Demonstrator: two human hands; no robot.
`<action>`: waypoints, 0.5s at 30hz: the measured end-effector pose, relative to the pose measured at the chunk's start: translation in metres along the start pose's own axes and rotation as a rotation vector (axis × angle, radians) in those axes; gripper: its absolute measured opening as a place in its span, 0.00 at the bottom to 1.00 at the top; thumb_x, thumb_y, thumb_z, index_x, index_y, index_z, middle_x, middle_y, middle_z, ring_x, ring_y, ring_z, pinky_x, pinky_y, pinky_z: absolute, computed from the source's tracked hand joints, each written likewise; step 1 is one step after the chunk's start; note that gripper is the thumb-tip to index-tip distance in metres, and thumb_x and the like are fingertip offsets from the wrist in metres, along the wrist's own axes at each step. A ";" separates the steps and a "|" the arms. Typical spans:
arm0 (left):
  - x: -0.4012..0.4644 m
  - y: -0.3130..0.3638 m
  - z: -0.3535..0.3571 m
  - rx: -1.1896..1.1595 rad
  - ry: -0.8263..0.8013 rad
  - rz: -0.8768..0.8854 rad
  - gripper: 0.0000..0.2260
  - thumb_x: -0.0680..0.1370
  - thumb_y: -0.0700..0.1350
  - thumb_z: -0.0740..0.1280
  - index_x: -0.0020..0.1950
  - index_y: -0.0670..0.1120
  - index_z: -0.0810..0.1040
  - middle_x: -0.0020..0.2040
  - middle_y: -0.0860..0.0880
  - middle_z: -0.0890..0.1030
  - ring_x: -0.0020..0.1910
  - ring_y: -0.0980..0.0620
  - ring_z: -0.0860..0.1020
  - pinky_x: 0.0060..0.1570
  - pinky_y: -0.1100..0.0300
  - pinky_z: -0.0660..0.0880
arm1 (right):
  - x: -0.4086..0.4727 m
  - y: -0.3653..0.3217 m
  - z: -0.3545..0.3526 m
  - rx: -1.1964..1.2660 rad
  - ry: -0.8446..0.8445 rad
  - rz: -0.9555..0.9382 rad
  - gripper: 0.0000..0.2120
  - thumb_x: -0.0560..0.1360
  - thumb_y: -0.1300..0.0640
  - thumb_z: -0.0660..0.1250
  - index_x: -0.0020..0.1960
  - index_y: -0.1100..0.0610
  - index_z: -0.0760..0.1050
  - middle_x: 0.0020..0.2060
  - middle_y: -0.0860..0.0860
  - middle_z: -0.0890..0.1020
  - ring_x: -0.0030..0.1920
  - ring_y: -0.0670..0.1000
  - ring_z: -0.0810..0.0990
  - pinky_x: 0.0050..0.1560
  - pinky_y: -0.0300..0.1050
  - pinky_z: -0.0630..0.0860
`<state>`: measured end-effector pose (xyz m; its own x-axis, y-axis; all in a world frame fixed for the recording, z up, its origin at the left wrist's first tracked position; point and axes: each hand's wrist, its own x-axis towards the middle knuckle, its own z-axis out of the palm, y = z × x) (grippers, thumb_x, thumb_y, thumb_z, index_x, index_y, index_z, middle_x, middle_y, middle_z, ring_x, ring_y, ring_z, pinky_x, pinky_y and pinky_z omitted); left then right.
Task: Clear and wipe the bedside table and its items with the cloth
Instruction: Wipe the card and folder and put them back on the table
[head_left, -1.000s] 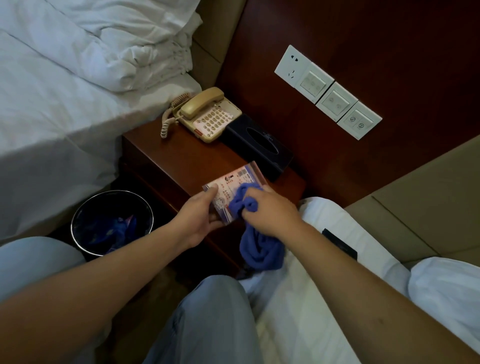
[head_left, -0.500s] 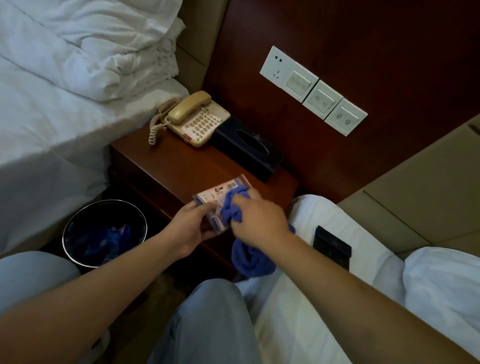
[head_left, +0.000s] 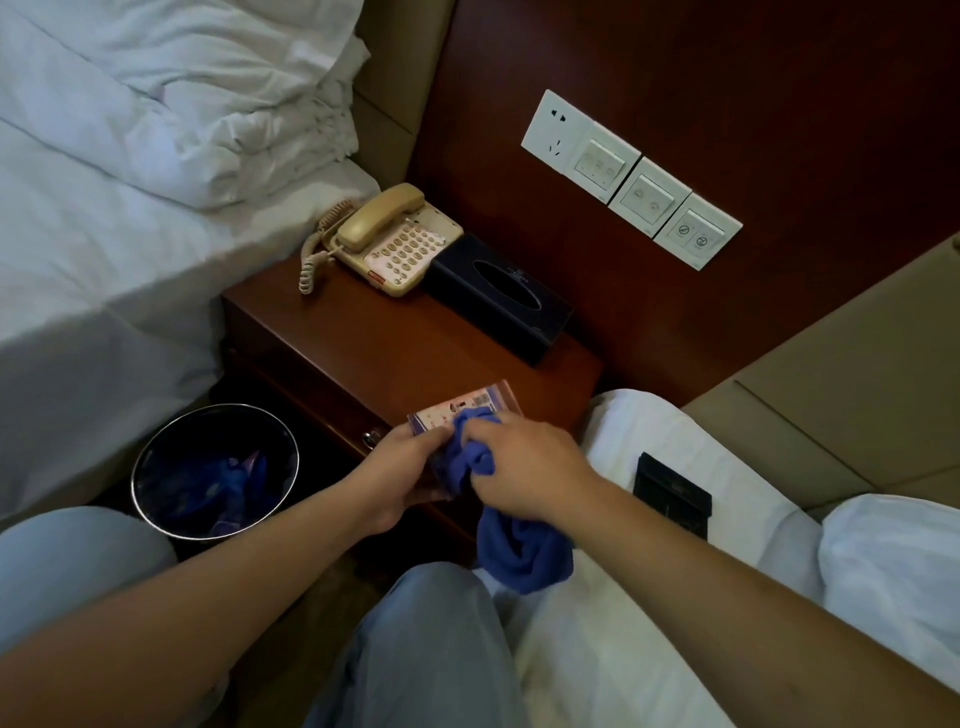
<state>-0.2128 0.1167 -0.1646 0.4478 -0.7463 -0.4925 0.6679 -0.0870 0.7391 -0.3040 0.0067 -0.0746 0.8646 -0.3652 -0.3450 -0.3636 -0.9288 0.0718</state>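
My left hand (head_left: 405, 467) grips a clear plastic card stand with a printed card (head_left: 467, 408) over the front edge of the dark wooden bedside table (head_left: 395, 343). My right hand (head_left: 524, 467) holds a bunched blue cloth (head_left: 519, 551) and presses it against the card's face; the cloth's tail hangs down below my wrist. A beige corded telephone (head_left: 389, 239) and a black tissue box (head_left: 498, 296) stand at the back of the table.
A round waste bin (head_left: 215, 470) with blue contents stands on the floor left of the table. White beds (head_left: 104, 249) flank the table. A black flat object (head_left: 672, 493) lies on the right bed. Wall switches (head_left: 631, 179) sit above.
Both hands with the card and cloth have drawn slightly nearer to me; the cloth now covers more of the card. The camera view has shifted.
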 end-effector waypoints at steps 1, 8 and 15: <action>0.000 0.000 0.001 0.006 -0.016 0.004 0.09 0.86 0.46 0.62 0.62 0.52 0.80 0.55 0.46 0.87 0.52 0.45 0.84 0.47 0.49 0.81 | 0.006 0.009 -0.003 0.060 0.019 0.060 0.17 0.73 0.50 0.65 0.61 0.44 0.69 0.56 0.51 0.76 0.49 0.57 0.78 0.46 0.48 0.72; -0.003 0.000 0.000 0.046 -0.063 0.059 0.09 0.86 0.43 0.62 0.59 0.55 0.79 0.48 0.51 0.88 0.51 0.48 0.86 0.50 0.48 0.83 | 0.033 0.027 -0.012 0.136 0.123 0.189 0.27 0.73 0.51 0.68 0.69 0.52 0.64 0.48 0.50 0.79 0.46 0.55 0.79 0.46 0.51 0.77; -0.003 -0.005 0.001 0.091 -0.052 0.081 0.11 0.86 0.42 0.61 0.65 0.54 0.78 0.56 0.50 0.87 0.56 0.48 0.84 0.55 0.47 0.83 | 0.044 0.031 -0.004 -0.001 0.090 0.123 0.30 0.74 0.53 0.67 0.74 0.50 0.64 0.65 0.51 0.76 0.57 0.58 0.79 0.51 0.51 0.76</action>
<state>-0.2176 0.1190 -0.1664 0.4652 -0.7863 -0.4065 0.5728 -0.0827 0.8155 -0.2755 -0.0389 -0.0838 0.8412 -0.4803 -0.2486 -0.4683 -0.8768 0.1091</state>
